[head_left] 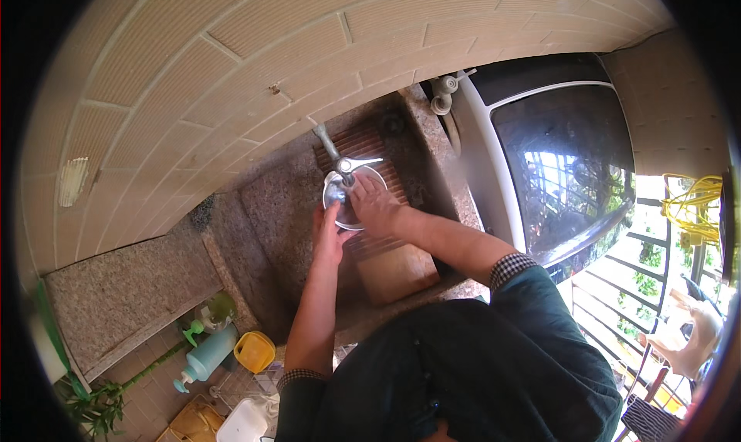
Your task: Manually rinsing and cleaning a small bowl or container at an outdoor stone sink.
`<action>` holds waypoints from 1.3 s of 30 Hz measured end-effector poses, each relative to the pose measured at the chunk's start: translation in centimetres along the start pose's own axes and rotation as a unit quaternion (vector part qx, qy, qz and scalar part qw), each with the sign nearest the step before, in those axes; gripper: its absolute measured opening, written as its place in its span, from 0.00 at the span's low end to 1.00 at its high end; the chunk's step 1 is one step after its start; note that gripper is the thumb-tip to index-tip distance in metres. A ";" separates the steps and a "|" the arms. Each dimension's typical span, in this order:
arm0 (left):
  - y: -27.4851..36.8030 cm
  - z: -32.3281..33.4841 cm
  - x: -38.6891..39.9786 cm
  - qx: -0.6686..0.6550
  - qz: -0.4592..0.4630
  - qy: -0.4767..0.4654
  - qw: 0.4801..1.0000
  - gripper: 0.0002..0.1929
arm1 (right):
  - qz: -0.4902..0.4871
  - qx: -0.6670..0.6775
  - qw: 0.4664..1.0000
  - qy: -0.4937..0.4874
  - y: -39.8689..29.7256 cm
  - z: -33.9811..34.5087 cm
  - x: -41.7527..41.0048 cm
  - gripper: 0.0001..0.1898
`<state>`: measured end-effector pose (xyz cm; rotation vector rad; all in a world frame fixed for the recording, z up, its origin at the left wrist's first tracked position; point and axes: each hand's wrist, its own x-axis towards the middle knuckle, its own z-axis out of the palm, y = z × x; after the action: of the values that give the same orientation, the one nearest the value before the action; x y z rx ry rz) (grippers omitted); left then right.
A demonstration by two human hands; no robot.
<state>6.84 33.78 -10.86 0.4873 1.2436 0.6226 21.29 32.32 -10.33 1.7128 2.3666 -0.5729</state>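
Under the metal tap [331, 144] in a stone sink [260, 193], I have a round, shiny bowl with a pale rim [347, 215]. My left hand [328, 236] holds the bowl by its near left edge, thumb up over the rim. Inside the bowl lies my right hand [373, 205], fingers stretched toward the tap; whether anything is under its palm is hidden. The tap's lever [367, 162] points right, above the far side of the bowl. Ridges of a washboard [399, 181] show beneath and right of the bowl.
A top-loading washing machine [561, 164] stands right of the sink, with a second tap [443, 95] by its corner. A tiled wall [231, 95] rises behind. On the left are a stone ledge [133, 286], a blue pump bottle [208, 355] and a yellow container [255, 352].
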 end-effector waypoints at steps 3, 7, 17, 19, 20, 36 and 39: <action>0.1 -0.2 0.6 -0.031 -0.001 -0.009 0.999 0.27 | -0.006 0.054 0.998 0.009 -1.2 0.5 -0.1 0.35; 0.9 -0.7 1.0 -0.058 -0.017 -0.049 0.997 0.26 | -0.147 0.335 0.931 -0.017 -0.1 -1.7 -0.8 0.30; 0.1 1.3 -0.5 0.501 0.357 0.170 0.770 0.38 | 0.165 0.767 0.608 0.120 3.1 1.5 -2.5 0.23; -1.0 0.8 -0.7 0.545 0.504 0.165 0.650 0.39 | 0.228 0.849 0.461 0.121 2.5 1.5 -1.4 0.23; -1.8 1.0 -1.2 0.568 0.485 0.131 0.652 0.40 | 0.227 0.849 0.461 0.121 2.7 3.4 -0.8 0.23; -2.9 -1.9 -3.1 0.426 0.442 0.089 0.784 0.24 | 0.296 0.617 0.718 0.130 4.9 6.9 3.6 0.31; -2.8 -2.7 -3.5 0.329 0.386 0.115 0.854 0.23 | 0.269 0.714 0.599 0.244 5.9 7.7 2.2 0.29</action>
<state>4.04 29.36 -10.89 1.5780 1.4706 0.9362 25.47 32.75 -19.38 3.2095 0.9835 -2.5125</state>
